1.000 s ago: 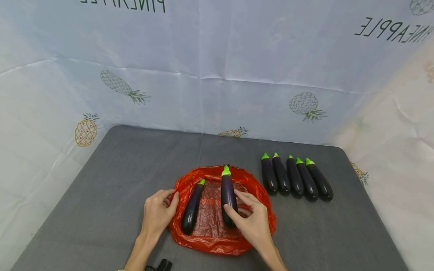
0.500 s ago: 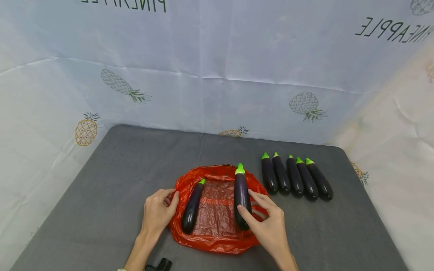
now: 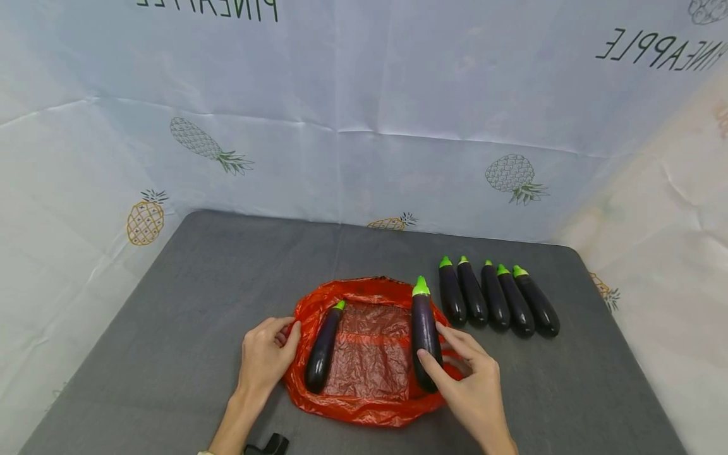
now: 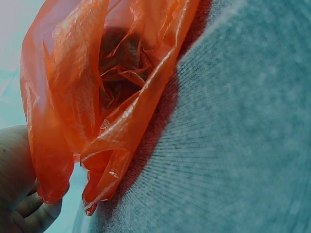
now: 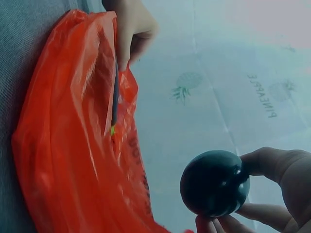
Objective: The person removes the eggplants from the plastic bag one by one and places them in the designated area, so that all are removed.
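Note:
A red plastic bag (image 3: pixel 370 360) lies with its mouth spread wide on the table. My left hand (image 3: pixel 267 354) pinches the bag's left rim between thumb and fingers; the left wrist view shows thumb and fingers at the red film (image 4: pixel 73 107). Inside the bag, on the left, lies one eggplant (image 3: pixel 323 354). A second eggplant (image 3: pixel 423 328), green cap pointing away, is gripped between the thumb and fingers of my right hand (image 3: pixel 469 382) above the bag's right rim. In the right wrist view this eggplant (image 5: pixel 214 183) appears end-on, apart from the bag.
Several more eggplants (image 3: pixel 495 297) lie in a slanted row at the back right of the grey table (image 3: pixel 227 272). A black object (image 3: pixel 273 444) sits at the front edge near my left forearm. A pineapple-print cloth (image 3: pixel 341 126) hangs behind the table.
My right hand has carried its eggplant rightward, from over the bag's middle to over its right rim. My left hand and the eggplant in the bag have stayed put.

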Demonstrator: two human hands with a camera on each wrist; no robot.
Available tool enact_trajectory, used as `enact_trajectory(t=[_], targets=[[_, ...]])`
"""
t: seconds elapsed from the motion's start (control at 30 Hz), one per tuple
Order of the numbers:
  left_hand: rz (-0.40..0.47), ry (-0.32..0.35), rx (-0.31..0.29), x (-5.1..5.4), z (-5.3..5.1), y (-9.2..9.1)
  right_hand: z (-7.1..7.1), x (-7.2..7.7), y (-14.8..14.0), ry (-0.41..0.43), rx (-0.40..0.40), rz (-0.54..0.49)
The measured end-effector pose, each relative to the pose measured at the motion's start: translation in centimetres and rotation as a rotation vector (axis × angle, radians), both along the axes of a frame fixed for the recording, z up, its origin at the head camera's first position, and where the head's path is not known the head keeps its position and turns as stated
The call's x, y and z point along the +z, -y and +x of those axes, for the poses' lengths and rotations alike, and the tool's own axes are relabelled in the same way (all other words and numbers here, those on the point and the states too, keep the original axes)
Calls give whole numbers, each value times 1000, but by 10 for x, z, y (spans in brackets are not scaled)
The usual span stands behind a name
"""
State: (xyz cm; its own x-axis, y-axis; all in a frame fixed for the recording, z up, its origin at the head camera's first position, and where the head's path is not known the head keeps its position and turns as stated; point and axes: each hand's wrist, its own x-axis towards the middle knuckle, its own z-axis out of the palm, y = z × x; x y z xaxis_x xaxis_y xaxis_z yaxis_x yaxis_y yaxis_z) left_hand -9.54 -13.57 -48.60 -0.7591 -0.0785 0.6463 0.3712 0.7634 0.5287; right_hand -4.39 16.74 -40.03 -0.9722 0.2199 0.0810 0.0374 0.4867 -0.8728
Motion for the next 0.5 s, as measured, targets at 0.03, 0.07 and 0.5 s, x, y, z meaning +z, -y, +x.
enact_trajectory(t=[0.03,0.07,0.5], targets=[[-1,0,1,0,0,0,1,0,-2,-3,-6,4],[-2,-2,1,0,0,0,2,1,-4,-3,-15,8],[1,-2,-4,0,-1,0,11,-2,-31,4,-138,43]])
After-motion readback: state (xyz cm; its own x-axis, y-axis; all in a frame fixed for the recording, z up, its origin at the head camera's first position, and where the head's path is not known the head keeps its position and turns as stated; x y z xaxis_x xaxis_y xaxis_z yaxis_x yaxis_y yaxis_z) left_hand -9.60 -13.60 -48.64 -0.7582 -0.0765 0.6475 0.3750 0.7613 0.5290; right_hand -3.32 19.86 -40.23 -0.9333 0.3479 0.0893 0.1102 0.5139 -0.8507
